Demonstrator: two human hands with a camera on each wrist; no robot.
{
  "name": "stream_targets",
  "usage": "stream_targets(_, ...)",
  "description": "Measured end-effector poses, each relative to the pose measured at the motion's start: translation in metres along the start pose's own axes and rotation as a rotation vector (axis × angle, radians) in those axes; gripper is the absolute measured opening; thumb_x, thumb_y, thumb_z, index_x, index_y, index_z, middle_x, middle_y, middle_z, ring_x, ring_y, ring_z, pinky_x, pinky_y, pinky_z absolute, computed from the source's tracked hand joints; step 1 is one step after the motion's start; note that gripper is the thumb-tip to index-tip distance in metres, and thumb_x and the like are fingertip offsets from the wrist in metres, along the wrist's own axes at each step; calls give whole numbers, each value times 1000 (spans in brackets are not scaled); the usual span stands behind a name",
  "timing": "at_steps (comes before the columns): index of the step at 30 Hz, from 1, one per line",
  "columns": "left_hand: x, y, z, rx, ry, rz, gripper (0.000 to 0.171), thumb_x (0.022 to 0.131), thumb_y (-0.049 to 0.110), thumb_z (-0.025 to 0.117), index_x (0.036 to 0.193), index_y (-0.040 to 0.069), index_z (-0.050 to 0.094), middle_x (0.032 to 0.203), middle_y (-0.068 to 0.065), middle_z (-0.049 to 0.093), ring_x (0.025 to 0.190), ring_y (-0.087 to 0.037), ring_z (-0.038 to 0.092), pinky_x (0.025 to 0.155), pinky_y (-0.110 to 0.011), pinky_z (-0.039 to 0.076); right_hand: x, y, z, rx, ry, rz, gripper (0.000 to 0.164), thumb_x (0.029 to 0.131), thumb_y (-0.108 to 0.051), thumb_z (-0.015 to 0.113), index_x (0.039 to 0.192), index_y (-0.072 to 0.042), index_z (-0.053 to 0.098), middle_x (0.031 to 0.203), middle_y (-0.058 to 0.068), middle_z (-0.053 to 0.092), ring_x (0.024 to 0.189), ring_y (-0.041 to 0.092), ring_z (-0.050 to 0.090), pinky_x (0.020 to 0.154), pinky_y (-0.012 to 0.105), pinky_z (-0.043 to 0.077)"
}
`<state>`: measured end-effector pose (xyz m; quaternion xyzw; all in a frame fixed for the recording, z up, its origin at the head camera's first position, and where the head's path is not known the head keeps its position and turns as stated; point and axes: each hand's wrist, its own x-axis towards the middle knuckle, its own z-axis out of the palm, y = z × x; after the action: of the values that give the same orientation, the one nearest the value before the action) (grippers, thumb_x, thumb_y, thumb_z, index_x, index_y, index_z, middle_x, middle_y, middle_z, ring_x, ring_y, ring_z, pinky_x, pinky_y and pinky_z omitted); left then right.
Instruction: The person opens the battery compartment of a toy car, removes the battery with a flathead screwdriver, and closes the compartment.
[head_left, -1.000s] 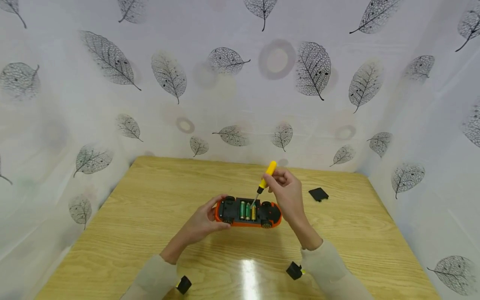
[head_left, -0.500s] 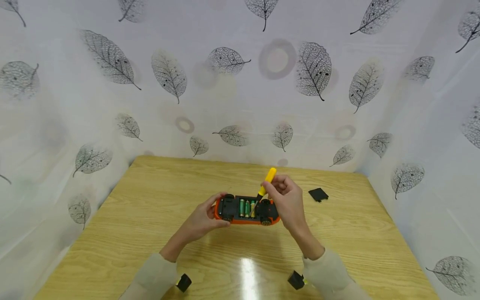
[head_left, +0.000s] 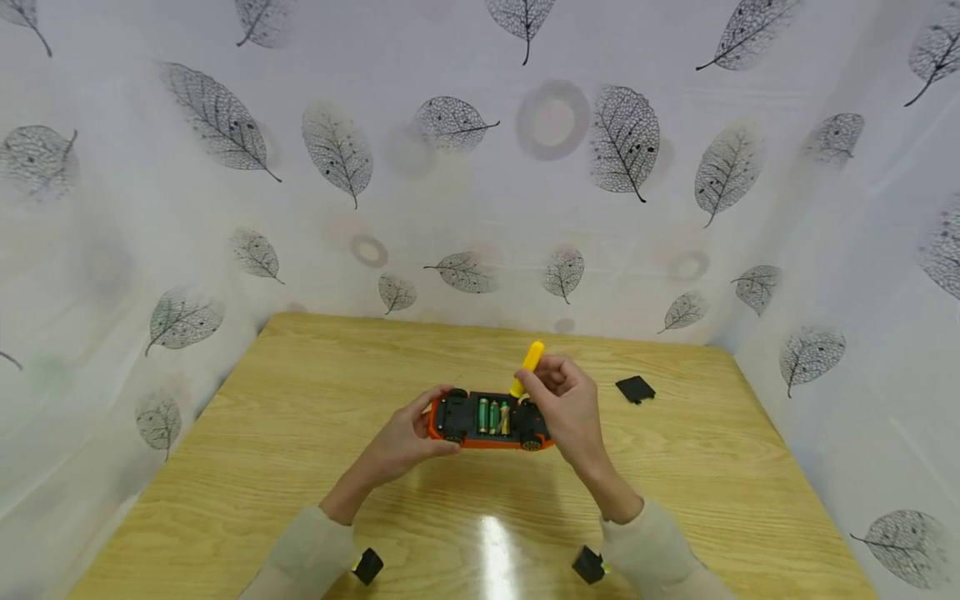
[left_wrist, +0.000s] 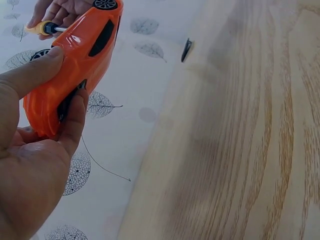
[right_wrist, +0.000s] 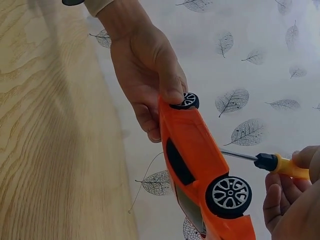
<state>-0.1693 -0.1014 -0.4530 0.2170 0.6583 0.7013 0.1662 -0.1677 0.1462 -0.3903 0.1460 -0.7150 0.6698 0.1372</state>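
Observation:
My left hand (head_left: pixel 405 442) grips one end of an orange toy car (head_left: pixel 455 417), held upside down over the table with its black underside up. Its battery compartment lies uncovered and holds two green batteries (head_left: pixel 488 417) and a gold-coloured battery (head_left: pixel 505 419). In my right hand (head_left: pixel 576 412) a screwdriver (head_left: pixel 530 365) is pinched by its yellow handle. The shaft (right_wrist: pixel 239 155) slants toward the car's underside in the right wrist view, its tip hidden behind the body. A thin wire (left_wrist: pixel 102 166) hangs from the car in the left wrist view.
A black battery cover (head_left: pixel 636 389) lies on the wooden table (head_left: pixel 322 375) to the right of the right hand. Behind the table hangs a white leaf-patterned curtain (head_left: pixel 480 208), which also encloses both sides. Small black devices (head_left: pixel 588 565) sit by both wrists.
The right hand has come down with the screwdriver, whose handle sits lower and closer to the compartment. The left hand and the car have barely shifted.

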Motion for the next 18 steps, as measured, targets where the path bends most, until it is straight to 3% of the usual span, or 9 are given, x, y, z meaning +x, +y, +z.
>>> stream_targets(9, 1, 1, 1, 1, 8, -7, 84, 76, 2, 75, 144, 21, 30, 145, -7, 29, 120, -27, 47, 86, -37, 50, -7, -24, 7, -41, -33, -74, 18, 86, -4, 66, 99, 5, 57, 87, 16, 63, 74, 33, 60, 62, 42, 53)
stream_targets(18, 2, -1, -1, 10, -1, 2, 83, 77, 1, 75, 144, 21, 30, 145, -8, 29, 121, -28, 47, 85, -38, 50, -10, -1, 3, -90, -27, -194, 15, 86, -10, 67, 99, -10, 59, 87, 4, 61, 69, 21, 57, 56, 24, 49)
